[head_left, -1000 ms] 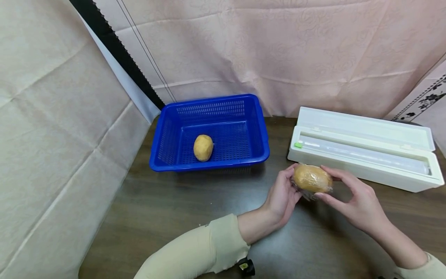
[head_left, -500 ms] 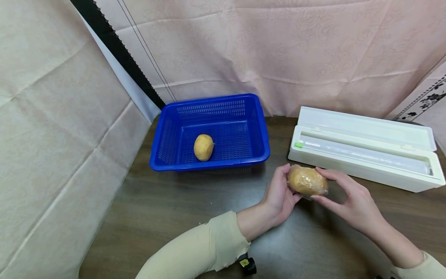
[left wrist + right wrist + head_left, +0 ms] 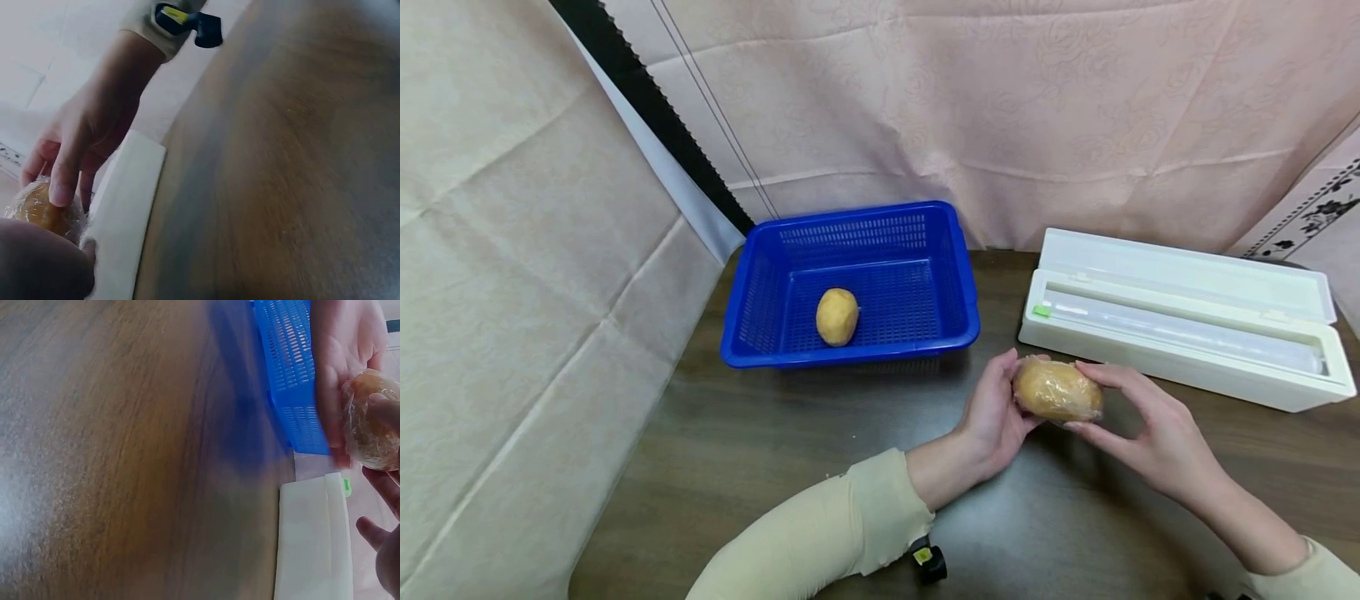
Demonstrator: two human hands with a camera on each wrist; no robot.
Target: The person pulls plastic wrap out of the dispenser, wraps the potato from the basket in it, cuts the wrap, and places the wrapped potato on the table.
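Note:
A potato wrapped in clear cling film [image 3: 1057, 390] is held above the table between both hands, in front of the white box. My left hand [image 3: 992, 421] cradles its left end, thumb up at the side and the other fingers partly hidden beneath. From the right, my right hand [image 3: 1157, 433] pinches the other end between thumb and fingers. Loose, crinkled film shows around the wrapped potato [image 3: 369, 434] in the right wrist view. The left wrist view has the right hand [image 3: 87, 125] with fingertips on the film.
A blue plastic basket [image 3: 857, 360] stands at the back, left of the hands, with one unwrapped potato [image 3: 837, 317] inside. Behind the hands at right lies a white cling film dispenser [image 3: 1180, 371], lid raised, its roll visible. Pink cloth [image 3: 1037, 125] hangs behind the dark wooden table [image 3: 737, 483].
Both hands have shifted slightly left with the wrapped potato. The loose film that hung beneath it a second ago is now mostly out of sight. Basket and dispenser stay put.

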